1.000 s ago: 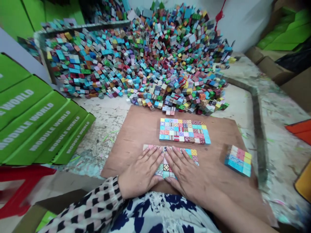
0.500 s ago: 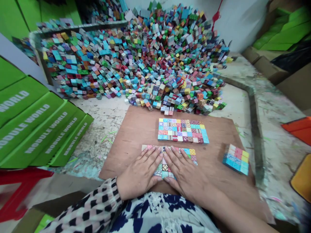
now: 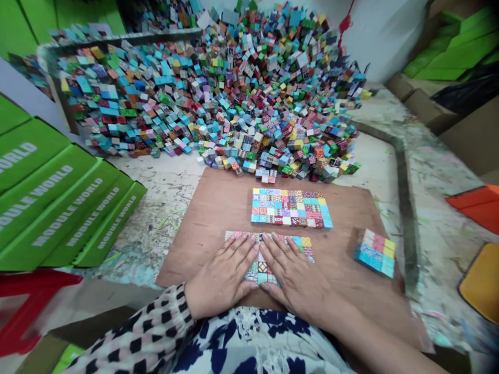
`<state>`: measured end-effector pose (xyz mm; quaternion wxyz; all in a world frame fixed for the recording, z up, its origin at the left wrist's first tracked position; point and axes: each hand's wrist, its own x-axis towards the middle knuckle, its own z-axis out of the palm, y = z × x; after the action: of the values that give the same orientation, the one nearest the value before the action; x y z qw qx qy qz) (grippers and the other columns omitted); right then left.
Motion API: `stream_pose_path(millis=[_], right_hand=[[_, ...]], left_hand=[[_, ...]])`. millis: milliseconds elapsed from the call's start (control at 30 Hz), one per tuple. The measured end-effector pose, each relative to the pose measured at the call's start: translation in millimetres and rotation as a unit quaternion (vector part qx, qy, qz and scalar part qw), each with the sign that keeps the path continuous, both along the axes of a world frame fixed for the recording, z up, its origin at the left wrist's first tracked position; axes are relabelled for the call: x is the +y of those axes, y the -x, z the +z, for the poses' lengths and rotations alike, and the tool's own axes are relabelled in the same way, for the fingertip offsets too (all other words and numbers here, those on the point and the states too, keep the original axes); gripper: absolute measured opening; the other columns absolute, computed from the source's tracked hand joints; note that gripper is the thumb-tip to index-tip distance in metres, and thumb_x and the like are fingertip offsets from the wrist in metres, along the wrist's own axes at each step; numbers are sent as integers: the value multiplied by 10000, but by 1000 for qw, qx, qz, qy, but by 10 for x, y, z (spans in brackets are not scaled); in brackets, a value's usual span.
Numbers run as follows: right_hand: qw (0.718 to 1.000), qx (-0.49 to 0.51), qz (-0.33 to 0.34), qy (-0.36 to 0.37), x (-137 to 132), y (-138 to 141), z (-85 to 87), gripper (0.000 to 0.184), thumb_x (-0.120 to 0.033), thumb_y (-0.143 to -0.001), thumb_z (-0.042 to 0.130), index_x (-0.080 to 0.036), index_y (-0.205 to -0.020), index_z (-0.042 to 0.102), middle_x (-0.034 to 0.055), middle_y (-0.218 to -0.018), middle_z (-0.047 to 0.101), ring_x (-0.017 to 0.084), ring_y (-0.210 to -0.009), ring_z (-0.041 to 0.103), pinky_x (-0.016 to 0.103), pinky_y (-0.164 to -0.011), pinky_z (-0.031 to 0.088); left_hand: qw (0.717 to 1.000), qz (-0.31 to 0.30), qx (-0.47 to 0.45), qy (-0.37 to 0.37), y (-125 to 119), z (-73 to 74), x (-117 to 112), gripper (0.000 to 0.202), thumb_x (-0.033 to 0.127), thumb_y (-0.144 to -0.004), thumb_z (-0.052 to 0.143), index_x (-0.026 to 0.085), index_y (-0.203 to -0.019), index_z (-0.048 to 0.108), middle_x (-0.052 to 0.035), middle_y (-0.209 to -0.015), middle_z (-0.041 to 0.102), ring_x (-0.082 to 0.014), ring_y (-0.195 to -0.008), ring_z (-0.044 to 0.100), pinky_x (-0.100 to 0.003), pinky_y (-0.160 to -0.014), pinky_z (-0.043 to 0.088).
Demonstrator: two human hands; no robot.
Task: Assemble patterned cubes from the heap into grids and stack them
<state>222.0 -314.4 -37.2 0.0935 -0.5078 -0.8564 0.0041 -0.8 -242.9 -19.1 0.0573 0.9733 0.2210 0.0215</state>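
Both hands lie flat, side by side, on a block of patterned little cubes [image 3: 262, 267] at the near side of a brown board [image 3: 187, 234]. My left hand [image 3: 224, 275] covers the left part of that block, fingers stretched out. Over the right part rests my right hand [image 3: 290, 270], its fingers extended too. The two thumbs nearly meet at the near edge, and much of the block is hidden beneath the palms. Just beyond the fingertips sits a second rectangular block of cubes [image 3: 290, 208], untouched. A smaller cube stack [image 3: 375, 253] in white, pink, yellow and blue stands to the right.
A large heap of loose coloured cubes [image 3: 234, 98] fills the back of the table, partly bounded by a grey frame strip [image 3: 405, 208]. Green "MODULE WORLD" boxes [image 3: 58, 202] stand at left, above a red stool [image 3: 35, 306]. Orange and yellow pieces [image 3: 481, 280] lie far right.
The whole view has shifted slightly, with things appearing a little further left. Both hands stay flat on the near block; nothing has been picked up or let go.
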Motion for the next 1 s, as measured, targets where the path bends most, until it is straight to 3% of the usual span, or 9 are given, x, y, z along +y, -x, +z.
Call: stream_pose_path(millis=[333, 567, 667, 800, 900, 1000], right_hand=[[1000, -4, -6, 11, -2, -20, 96, 672, -503, -973, 407, -121, -1514, 296, 143, -1574, 286, 309, -1462, 221, 506, -1164, 270], [1000, 0, -29, 6, -41, -48, 113, 703, -548, -955, 437, -162, -1523, 287, 168, -1586, 239, 341, -1466, 193, 535, -1141, 278], [999, 10, -29, 19, -19, -106, 207, 662, -546, -964, 422, -199, -1517, 311, 146, -1592, 240, 322, -1461, 219, 520, -1143, 290], [992, 39, -116, 8, 154, -518, 388, 573, -504, -979, 403, -220, -1477, 400, 150, -1561, 312, 349, -1408, 331, 541, -1093, 362], [973, 73, -217, 19, 392, -1027, 435, 596, -476, -960, 450, -165, -1467, 410, 205, -1421, 472, 352, -1265, 501, 524, -997, 456], [972, 67, -212, 80, 642, -1437, 410, 778, -494, -826, 652, -148, -1473, 391, 204, -1384, 490, 355, -1253, 505, 500, -1009, 449]], left_hand=[[1000, -2, 3, -31, 0, 9, 11, 666, 522, -986, 356, 97, -1496, 296, -155, -1572, 311, -274, -1475, 219, -422, -1195, 191], [999, -12, 1, -32, 14, -23, 32, 665, 511, -990, 350, 145, -1531, 226, -148, -1584, 283, -279, -1480, 199, -444, -1189, 217], [1000, -14, -2, -20, 34, -16, 34, 687, 517, -984, 368, 164, -1544, 186, -143, -1597, 251, -291, -1480, 195, -455, -1182, 233], [1000, 13, -20, -13, 39, 132, 132, 694, 568, -961, 387, 220, -1537, 214, -106, -1592, 283, -317, -1471, 211, -521, -1170, 246], [998, 55, -34, 7, -32, 302, 361, 583, 496, -983, 395, 239, -1499, 305, -105, -1521, 412, -305, -1403, 353, -504, -1104, 367], [994, 84, -51, 43, -182, 383, 688, 573, 472, -978, 411, 215, -1484, 329, -136, -1447, 484, -305, -1328, 448, -499, -1044, 433]])
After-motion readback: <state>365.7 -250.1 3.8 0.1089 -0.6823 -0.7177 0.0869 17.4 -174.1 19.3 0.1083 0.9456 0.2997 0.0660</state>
